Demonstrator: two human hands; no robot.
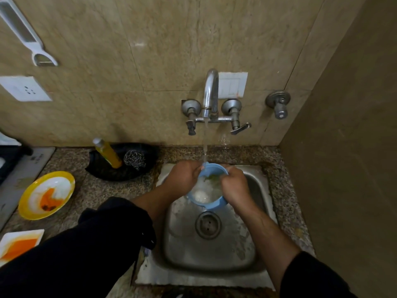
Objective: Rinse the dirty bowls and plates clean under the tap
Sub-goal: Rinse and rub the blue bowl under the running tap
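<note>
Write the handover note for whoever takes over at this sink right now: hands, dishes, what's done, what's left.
Hands: the left hand grips the blue bowl at its left rim; the right hand grips its right rim.
Bowl: held over the sink under the running tap, with foamy water and green bits inside.
Done: no dish looks clean yet.
Left: finish this bowl, then rinse the yellow-rimmed plate and the white square plate. Both are orange-stained and sit on the counter to the left.
</note>
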